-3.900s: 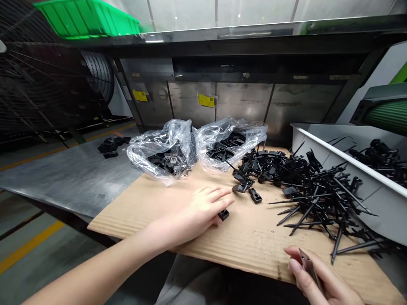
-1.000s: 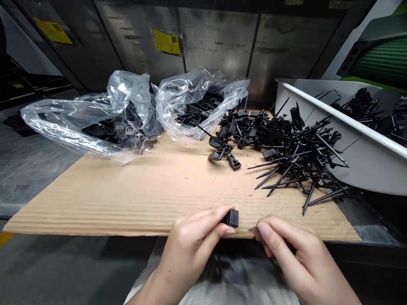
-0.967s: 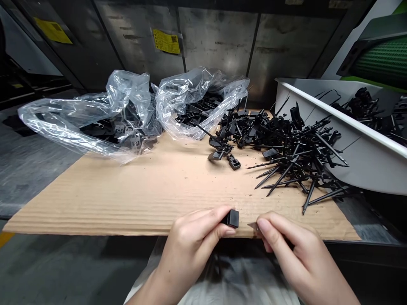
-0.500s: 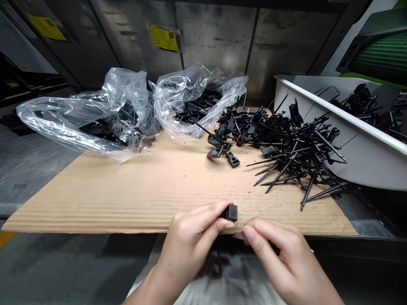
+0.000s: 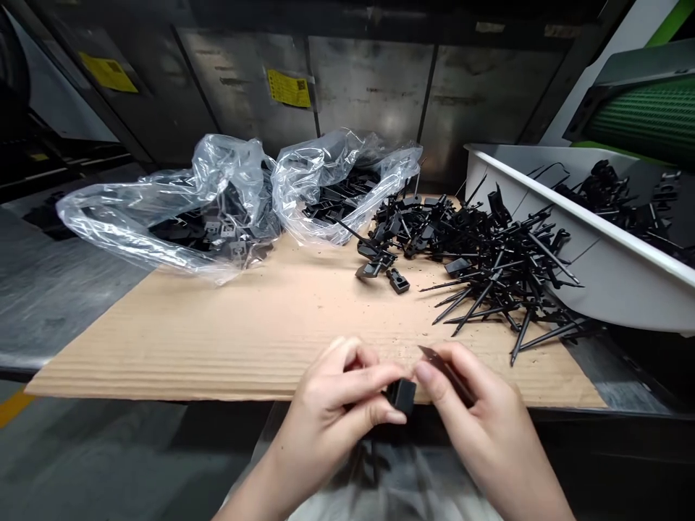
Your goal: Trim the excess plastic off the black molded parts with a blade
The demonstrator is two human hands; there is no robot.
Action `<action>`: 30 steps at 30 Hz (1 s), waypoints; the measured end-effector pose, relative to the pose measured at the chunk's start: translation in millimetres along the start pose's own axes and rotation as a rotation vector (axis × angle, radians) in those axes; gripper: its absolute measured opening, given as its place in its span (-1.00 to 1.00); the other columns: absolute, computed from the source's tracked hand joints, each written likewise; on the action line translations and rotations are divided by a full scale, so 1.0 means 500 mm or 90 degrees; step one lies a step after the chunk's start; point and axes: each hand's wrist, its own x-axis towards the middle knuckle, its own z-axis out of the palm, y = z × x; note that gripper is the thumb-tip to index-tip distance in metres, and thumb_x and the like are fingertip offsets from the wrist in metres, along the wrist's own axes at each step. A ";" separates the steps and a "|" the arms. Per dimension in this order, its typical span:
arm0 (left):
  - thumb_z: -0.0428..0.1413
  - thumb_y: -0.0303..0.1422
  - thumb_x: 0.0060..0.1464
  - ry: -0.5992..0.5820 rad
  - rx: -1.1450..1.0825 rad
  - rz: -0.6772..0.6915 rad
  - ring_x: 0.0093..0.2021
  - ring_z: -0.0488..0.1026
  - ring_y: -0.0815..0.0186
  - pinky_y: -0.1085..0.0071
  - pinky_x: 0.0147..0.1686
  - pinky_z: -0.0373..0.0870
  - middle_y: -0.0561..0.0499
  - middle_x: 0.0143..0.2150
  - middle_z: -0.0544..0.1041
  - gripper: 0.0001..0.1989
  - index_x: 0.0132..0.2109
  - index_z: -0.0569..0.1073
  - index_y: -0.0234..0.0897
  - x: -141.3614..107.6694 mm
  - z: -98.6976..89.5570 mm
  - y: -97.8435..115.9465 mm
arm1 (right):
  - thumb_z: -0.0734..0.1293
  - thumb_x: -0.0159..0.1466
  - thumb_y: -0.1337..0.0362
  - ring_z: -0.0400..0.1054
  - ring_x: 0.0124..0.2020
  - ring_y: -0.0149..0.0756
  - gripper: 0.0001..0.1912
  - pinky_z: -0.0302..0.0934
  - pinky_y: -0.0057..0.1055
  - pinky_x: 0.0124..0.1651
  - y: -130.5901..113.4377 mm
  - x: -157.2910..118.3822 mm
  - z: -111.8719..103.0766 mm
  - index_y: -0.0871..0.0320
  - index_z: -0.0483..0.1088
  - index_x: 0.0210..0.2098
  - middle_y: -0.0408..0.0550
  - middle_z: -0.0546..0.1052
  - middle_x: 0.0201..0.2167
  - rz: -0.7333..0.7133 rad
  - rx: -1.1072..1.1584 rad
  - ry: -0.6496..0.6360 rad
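My left hand pinches a small black plastic block between thumb and fingers, just over the front edge of the cardboard. The block's square end faces right. Close by on the right, my right hand is closed round a thin, dark, flat blade. Its pointed tip sticks up past the fingers; the rest is hidden in the hand. The right thumb tip is very near the block, and I cannot tell whether they touch.
Black plastic parts with long thin sprues are heaped on the cardboard's right side. A grey bin holding similar parts stands at the right. Two clear plastic bags of black parts lie behind. Below the edge hangs a translucent plastic sheet.
My left hand has lowered the block slightly and moved it right. My right hand has turned up, bringing the blade into clear view near the block. The camera view has tilted up slightly.
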 end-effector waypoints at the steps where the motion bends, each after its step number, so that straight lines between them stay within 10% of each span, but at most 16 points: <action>1: 0.07 -0.19 0.10 -0.016 -0.031 -0.011 -0.52 0.42 0.34 0.55 -0.52 0.41 -0.01 -0.53 0.47 -0.71 -0.28 0.58 -0.31 0.000 0.001 0.002 | 0.19 0.26 0.20 0.33 -0.46 -0.44 -0.84 0.20 -0.59 -0.41 0.006 -0.005 -0.003 0.10 0.33 -0.40 -0.21 0.41 -0.50 -0.010 -0.002 0.038; 9: 0.10 -0.53 0.06 -0.017 -0.101 -0.076 -0.40 0.53 0.32 0.53 -0.35 0.45 0.01 -0.36 0.58 -0.66 0.00 0.42 -0.25 -0.003 0.032 0.003 | 0.26 0.22 0.33 0.50 -0.32 -0.40 -0.87 0.33 -0.72 -0.36 0.061 -0.042 -0.022 0.10 0.38 -0.22 -0.14 0.58 -0.32 -0.177 -0.107 0.110; 17: 0.16 -0.45 0.01 0.126 0.092 0.020 -0.30 0.46 0.24 0.46 -0.35 0.45 -0.13 -0.30 0.47 -0.87 -0.24 0.48 -0.37 -0.013 0.061 -0.003 | 0.24 0.23 0.46 0.49 -0.41 -0.43 -0.72 0.34 -0.67 -0.27 0.066 -0.044 -0.028 0.19 0.29 -0.05 -0.07 0.58 -0.38 -0.369 -0.210 0.100; 30: 0.20 -0.49 0.00 0.032 0.079 0.033 -0.43 0.39 0.34 0.46 -0.39 0.30 0.03 -0.45 0.51 -0.95 -0.36 0.46 -0.33 0.003 0.051 0.003 | 0.14 0.29 0.37 0.44 -0.45 -0.36 -0.78 0.33 -0.52 -0.38 0.044 -0.045 -0.049 0.21 0.40 -0.21 -0.06 0.53 -0.46 -0.313 -0.272 0.048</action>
